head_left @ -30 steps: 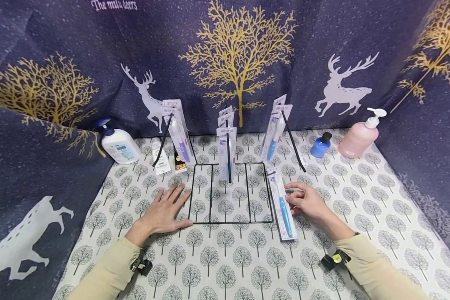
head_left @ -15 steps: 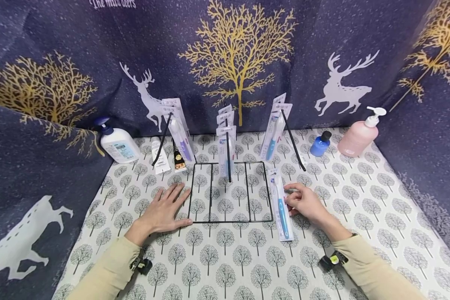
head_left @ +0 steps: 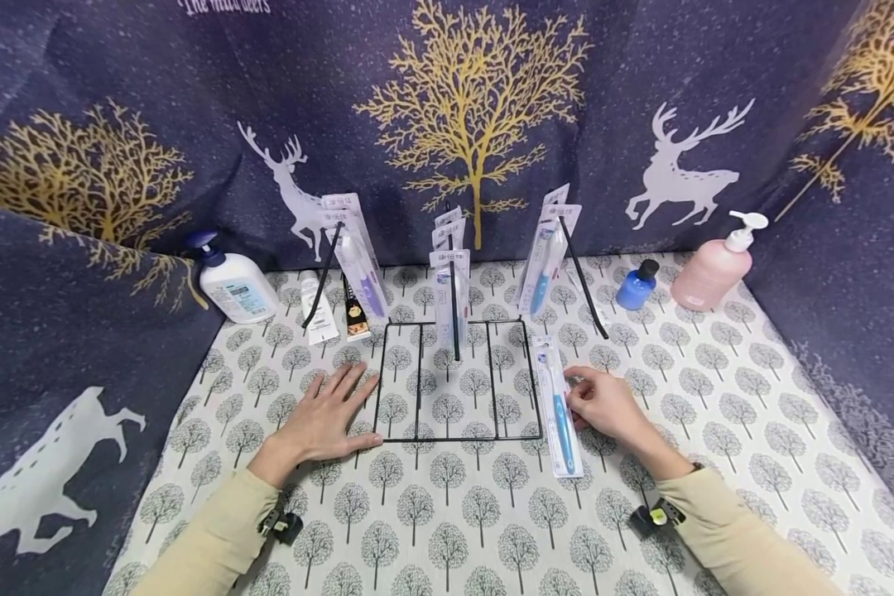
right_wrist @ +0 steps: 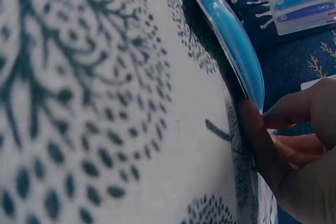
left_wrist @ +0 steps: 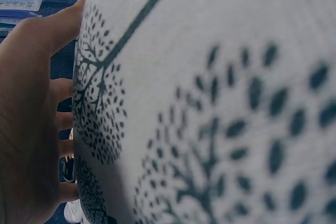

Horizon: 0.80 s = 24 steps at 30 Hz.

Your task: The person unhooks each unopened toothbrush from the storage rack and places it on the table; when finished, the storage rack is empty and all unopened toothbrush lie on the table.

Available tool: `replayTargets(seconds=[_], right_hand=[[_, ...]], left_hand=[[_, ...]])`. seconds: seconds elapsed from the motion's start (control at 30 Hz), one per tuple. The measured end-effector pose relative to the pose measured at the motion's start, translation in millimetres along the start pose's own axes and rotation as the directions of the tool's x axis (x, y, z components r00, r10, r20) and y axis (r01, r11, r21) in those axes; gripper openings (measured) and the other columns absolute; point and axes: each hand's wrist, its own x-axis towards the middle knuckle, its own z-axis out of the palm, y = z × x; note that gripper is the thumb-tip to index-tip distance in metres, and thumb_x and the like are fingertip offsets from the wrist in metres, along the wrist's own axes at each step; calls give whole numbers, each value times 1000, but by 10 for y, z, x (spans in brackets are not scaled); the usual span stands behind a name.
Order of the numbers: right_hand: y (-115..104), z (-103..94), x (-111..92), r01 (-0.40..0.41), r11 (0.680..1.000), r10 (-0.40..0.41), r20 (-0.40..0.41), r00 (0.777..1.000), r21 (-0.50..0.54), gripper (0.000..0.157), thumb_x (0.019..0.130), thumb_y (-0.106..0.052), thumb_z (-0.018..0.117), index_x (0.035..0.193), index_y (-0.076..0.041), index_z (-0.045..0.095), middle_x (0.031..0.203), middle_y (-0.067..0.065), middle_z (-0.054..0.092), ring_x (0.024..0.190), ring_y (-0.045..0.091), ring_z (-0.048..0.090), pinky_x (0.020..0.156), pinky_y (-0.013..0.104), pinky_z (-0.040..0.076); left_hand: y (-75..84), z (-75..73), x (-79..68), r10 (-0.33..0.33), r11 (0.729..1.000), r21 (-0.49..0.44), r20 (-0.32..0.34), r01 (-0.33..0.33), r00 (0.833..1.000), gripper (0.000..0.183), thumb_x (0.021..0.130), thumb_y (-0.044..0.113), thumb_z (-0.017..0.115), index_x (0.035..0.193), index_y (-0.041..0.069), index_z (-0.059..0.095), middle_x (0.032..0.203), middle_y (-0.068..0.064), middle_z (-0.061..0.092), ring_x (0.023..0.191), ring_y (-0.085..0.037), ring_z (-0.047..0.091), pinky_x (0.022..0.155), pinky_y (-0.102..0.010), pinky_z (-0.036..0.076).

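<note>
A packaged toothbrush (head_left: pixel 560 414) with a blue handle lies right of the black wire rack (head_left: pixel 462 439), close to its side bar. My right hand (head_left: pixel 607 406) pinches the pack's right edge; in the right wrist view the thumb and a finger (right_wrist: pixel 291 111) meet at the pack beside the blue handle (right_wrist: pixel 239 40). Palm down, my left hand (head_left: pixel 328 422) rests on the cloth with fingers spread, its thumb tip at the rack's front left corner. Several more toothbrush packs hang on the rack's hooks: left (head_left: pixel 361 277), middle (head_left: pixel 444 306) and right (head_left: pixel 542 265).
At the back left are a white pump bottle (head_left: pixel 240 291), a white tube (head_left: pixel 319 319) and a black tube (head_left: pixel 357 319). A blue bottle (head_left: pixel 636 290) and a pink pump bottle (head_left: pixel 711 277) stand at the back right. Black hook arms (head_left: pixel 584 281) stick out toward the front.
The lower end of the toothbrush pack has swung slightly left, and the pack looks flatter on the cloth. My right wrist has shifted slightly left. My left hand stays put.
</note>
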Motion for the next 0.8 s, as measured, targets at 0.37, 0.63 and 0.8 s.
replayTargets(seconds=[0.37, 0.63, 0.8], right_hand=[[-46, -28, 4, -22, 993, 20, -18, 1000, -115, 39, 79, -6, 60, 118, -1, 56, 77, 5, 66, 49, 11, 61, 48, 22, 52], [-111, -151, 63, 14, 990, -24, -68, 997, -143, 32, 80, -12, 64, 111, -6, 60, 83, 4, 68, 65, 11, 63, 54, 22, 51], [-182, -210, 100, 66, 989, -81, -105, 991, -131, 32, 81, -13, 65, 112, -7, 61, 84, 5, 69, 68, 14, 63, 60, 23, 53]], left_hand=[[3, 3, 9, -4, 1000, 0, -2, 4, 1000, 93, 75, 79, 37, 147, 22, 18, 154, -7, 11, 139, -32, 14, 107, -62, 17], [5, -5, 3, -11, 1000, 9, 14, 11, 1000, 94, 75, 80, 35, 147, 22, 17, 154, -7, 10, 139, -33, 14, 107, -63, 15], [13, -7, 7, -8, 1000, 16, 7, 8, 1000, 94, 75, 79, 36, 147, 22, 18, 154, -8, 11, 139, -33, 14, 107, -62, 17]])
